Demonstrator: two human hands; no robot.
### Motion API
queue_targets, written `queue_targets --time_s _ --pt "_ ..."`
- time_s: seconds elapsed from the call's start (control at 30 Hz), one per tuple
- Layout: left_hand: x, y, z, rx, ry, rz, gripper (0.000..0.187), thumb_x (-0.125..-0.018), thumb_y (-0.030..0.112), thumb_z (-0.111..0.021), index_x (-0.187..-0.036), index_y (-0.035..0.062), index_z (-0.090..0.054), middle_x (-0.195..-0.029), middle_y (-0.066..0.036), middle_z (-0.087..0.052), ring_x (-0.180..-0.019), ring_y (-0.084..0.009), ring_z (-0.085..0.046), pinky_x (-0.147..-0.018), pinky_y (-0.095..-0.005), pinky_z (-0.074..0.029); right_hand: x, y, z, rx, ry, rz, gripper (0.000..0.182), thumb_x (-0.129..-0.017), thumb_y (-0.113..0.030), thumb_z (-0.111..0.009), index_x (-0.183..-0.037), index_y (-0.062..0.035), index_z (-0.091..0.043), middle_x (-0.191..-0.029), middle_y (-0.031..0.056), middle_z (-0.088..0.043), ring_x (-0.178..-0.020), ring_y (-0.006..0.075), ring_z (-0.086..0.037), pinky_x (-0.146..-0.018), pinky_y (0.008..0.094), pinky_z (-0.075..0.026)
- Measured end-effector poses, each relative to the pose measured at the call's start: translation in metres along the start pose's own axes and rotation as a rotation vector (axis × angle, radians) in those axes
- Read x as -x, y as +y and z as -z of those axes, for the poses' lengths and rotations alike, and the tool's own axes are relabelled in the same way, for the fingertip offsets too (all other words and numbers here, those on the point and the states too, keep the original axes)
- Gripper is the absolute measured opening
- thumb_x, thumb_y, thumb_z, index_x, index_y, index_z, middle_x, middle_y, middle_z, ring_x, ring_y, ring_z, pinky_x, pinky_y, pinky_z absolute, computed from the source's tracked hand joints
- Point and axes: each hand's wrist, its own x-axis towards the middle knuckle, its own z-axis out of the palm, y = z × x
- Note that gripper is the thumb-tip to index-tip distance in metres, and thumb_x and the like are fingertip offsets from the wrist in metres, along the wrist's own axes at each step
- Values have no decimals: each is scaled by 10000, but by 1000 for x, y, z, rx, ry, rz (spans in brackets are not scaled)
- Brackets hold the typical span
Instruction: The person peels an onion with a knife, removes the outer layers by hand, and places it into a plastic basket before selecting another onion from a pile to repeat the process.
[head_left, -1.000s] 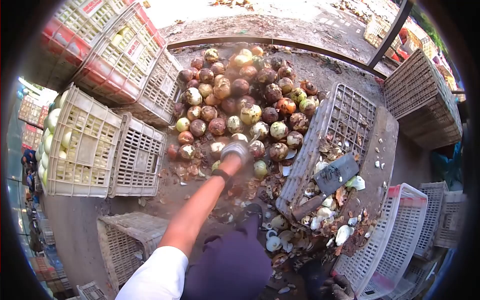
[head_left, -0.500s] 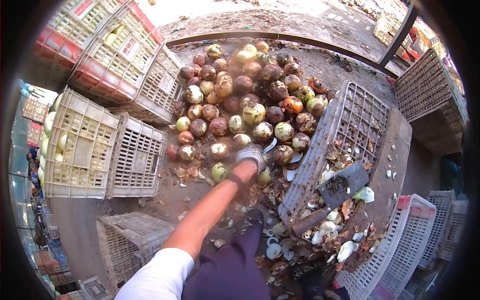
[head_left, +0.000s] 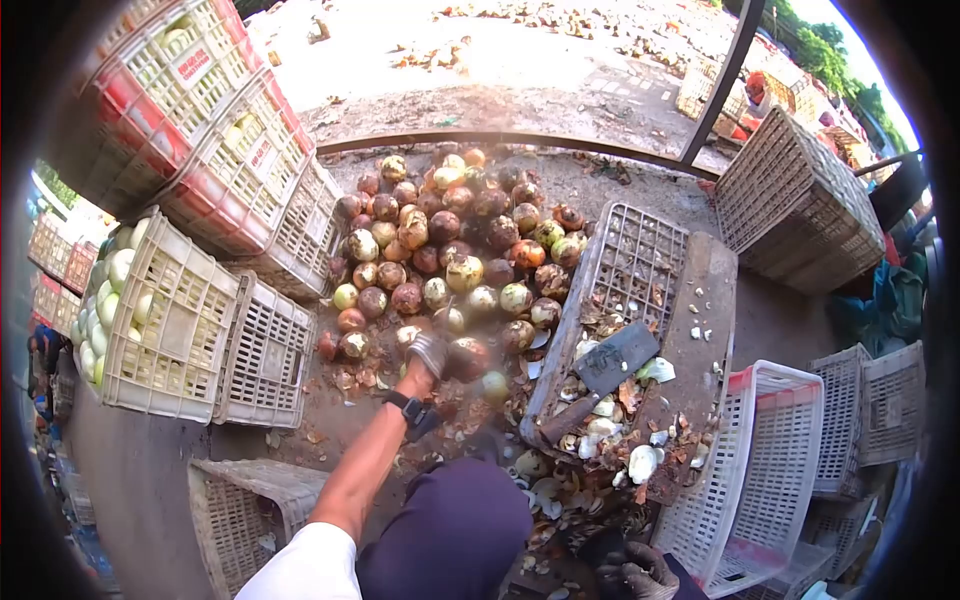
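My left hand (head_left: pixel 428 352), in a grey glove with a dark watch above the wrist, reaches down to the near edge of a heap of onions (head_left: pixel 464 272). Its fingers are smeared by motion, right beside a blurred brown onion (head_left: pixel 466 358). A paler, greenish onion (head_left: pixel 492 387) lies just nearer to me. At the bottom right my right hand (head_left: pixel 640 573), in a dark dirty glove, is low beside my leg with its fingers curled. What it holds, if anything, is hidden. Up from it, a cleaver (head_left: pixel 617 358) lies on an upturned crate (head_left: pixel 637 243) among peelings.
A wooden board (head_left: pixel 705 290) lies along the crate's right side. Crates of pale peeled onions (head_left: pixel 120 268) and a tall crate stack (head_left: pixel 215 130) stand left. White crates (head_left: pixel 775 450) stand lower right, another crate (head_left: pixel 800 200) upper right. A metal rail (head_left: pixel 500 138) runs behind the heap.
My left hand has drawn back toward me from the heap, and the silvery curved piece beside it no longer shows. The view has shifted, and my right hand has come into sight.
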Motion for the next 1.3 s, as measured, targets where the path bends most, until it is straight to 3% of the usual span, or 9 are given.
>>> queue_targets --time_s 0.17,0.2,0.27,0.5,0.73,1.0,1.07,1.2,1.3 --pt "-12 89 244 1876 -103 238 310 -737 36 -700 -1018 -48 -600 -916 -91 -665 -773 -144 -649 -658 -284 -559 -18 58 21 -328 -235 337 437 -791 -29 -648 -1222 5 -581 -1142 66 -626 -941 115 -590 -791 208 -457" --pt "-9 107 288 1703 -44 84 375 -693 36 -731 -1034 -54 -603 -914 -85 -669 -770 -133 -647 -657 -274 -558 -6 40 18 -338 -256 444 344 -837 -65 -637 -1176 -12 -614 -1041 -5 -641 -752 24 -498 -652 165 -390" --pt "0 137 354 1307 -53 -239 391 -679 46 -732 -1040 -41 -611 -916 -73 -671 -760 -127 -641 -653 -259 -551 17 23 3 -676 -299 425 375 -794 -107 -638 -1139 33 -588 -983 131 -645 -796 216 -602 -673 324 -508" --pt "106 281 472 947 -439 -166 393 -630 112 -757 -987 -15 -652 -853 -31 -654 -711 -65 -587 -553 -200 -472 73 -18 -2 -907 -820 358 613 -833 -369 -630 -1281 11 -454 -1140 229 -581 -961 388 -612 -759 485 -544" --pt "178 352 353 880 -309 -751 433 -630 257 -805 -918 -15 -631 -800 -99 -567 -725 -208 -556 -620 -337 -459 81 26 17 -1119 -818 186 508 -862 -414 -572 -1209 -46 -521 -1098 118 -621 -950 271 -623 -737 416 -522" --pt "211 367 359 934 -317 -300 338 -753 264 -706 -934 -10 -626 -884 -134 -602 -783 -226 -581 -704 -336 -469 42 73 -2 -722 -448 672 453 -839 -303 -551 -1179 -3 -540 -1087 147 -620 -978 298 -599 -878 452 -476" --pt "217 342 318 938 -275 -203 325 -812 266 -635 -990 -5 -622 -881 -163 -622 -810 -259 -611 -709 -353 -472 63 52 23 -1286 -841 206 451 -823 -273 -560 -1176 7 -540 -1089 154 -617 -999 305 -590 -916 453 -456" --pt "237 347 326 507 -483 -230 353 -799 270 -645 -1014 -7 -605 -888 -218 -624 -841 -360 -613 -715 -420 -475 2 108 4 -493 -221 793 510 -778 -238 -601 -1211 17 -512 -1132 163 -596 -999 305 -588 -935 445 -444" --pt "238 347 308 490 -481 -417 339 -798 263 -644 -995 -10 -605 -909 -224 -626 -860 -392 -603 -728 -435 -477 -2 106 12 -796 -420 599 564 -748 -199 -634 -1244 24 -482 -1154 164 -581 -996 289 -587 -927 419 -451"
